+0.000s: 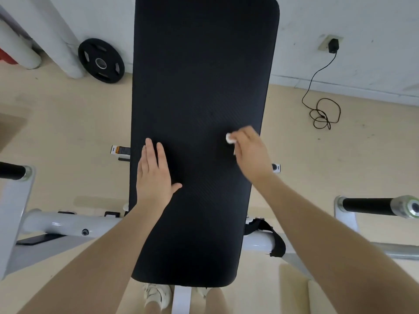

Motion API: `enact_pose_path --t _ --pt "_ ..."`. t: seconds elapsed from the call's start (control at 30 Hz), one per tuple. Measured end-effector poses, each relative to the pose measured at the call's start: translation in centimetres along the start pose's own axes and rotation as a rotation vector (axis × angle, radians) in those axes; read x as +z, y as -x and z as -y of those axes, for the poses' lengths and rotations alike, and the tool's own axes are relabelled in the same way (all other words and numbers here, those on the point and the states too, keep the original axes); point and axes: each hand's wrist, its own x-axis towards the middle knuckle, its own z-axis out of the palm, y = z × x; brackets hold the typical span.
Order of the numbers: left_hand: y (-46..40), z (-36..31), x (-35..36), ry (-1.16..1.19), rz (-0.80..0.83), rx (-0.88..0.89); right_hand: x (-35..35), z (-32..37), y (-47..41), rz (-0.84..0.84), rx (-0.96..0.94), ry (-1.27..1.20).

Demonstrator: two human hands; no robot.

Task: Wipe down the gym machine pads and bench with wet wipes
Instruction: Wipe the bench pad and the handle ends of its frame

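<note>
Long black padded bench pad (199, 109) with rounded corners and a fine ribbed texture runs down the centre of the frame, top edge to near the bottom, narrowing toward the lower end. Small crumpled white wet wipe (230, 138) sits on the pad right of centre, pinched under the fingers of the right hand (251, 152); only a corner of the wipe shows past the fingertips, the hand is slightly blurred. Left hand (154, 175) lies flat on the pad at centre-left, fingers together and extended, thumb splayed toward the middle, holding nothing. Both hands sit close to the pad's side edges; the whole upper half of the pad is bare, so is the lower end between the forearms.

White metal machine frame (68, 223) crosses under the pad at lower left and lower right. Black-gripped bar handles (367, 206) stick in from both side edges. Beige floor (68, 123) on both sides. Black round weight plate (101, 61) leans against the white wall at upper left. Black coiled cable (322, 112) lies on the floor at upper right, plugged into a wall socket. White shoe (156, 295) shows below the pad's lower edge.
</note>
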Motion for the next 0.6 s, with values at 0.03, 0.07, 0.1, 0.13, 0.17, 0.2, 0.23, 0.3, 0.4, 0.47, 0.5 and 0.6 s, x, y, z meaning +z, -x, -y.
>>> enact_pose_path --t 0.03,0.07,0.1,0.13,0.17,0.2,0.23,0.3,0.4,0.47,0.5,0.6 --pt "-0.1 0.4 0.2 -0.003 0.0 -0.012 -0.1 0.4 -1.5 -0.024 0.0 0.025" --pt "-0.1 0.9 0.4 -0.004 0.002 -0.021 0.3 0.6 -2.5 -0.021 0.017 0.056" --pt "-0.2 1.3 0.7 -0.004 0.001 -0.021 0.9 0.5 -3.0 -0.015 0.045 0.084" --pt "-0.2 1.6 1.0 -0.005 -0.003 -0.016 1.7 0.5 -3.0 -0.02 0.067 0.097" --pt "-0.3 1.9 1.2 -0.001 -0.008 -0.008 2.4 0.7 -2.5 -0.036 0.067 0.088" --pt "-0.3 2.1 1.4 0.008 -0.009 0.0 3.3 0.8 -1.4 -0.039 0.044 0.066" --pt "-0.4 2.2 1.5 0.017 -0.005 0.007 4.2 1.1 0.2 -0.03 -0.003 0.047" --pt "-0.5 2.4 1.3 0.044 0.012 0.02 5.9 1.6 4.6 0.048 -0.096 0.066" --pt "-0.6 3.0 0.8 0.072 0.029 0.049 7.3 2.4 10.2 0.264 -0.142 0.102" --pt "-0.8 3.6 0.3 0.051 0.055 0.086 7.2 2.6 10.1 0.329 -0.119 0.074" --pt "-0.8 3.9 0.1 0.047 0.063 0.1 6.7 2.8 8.9 0.279 -0.111 0.036" --pt "-1.0 4.6 0.0 0.022 0.062 0.136 4.3 3.5 2.2 0.001 -0.069 -0.049"
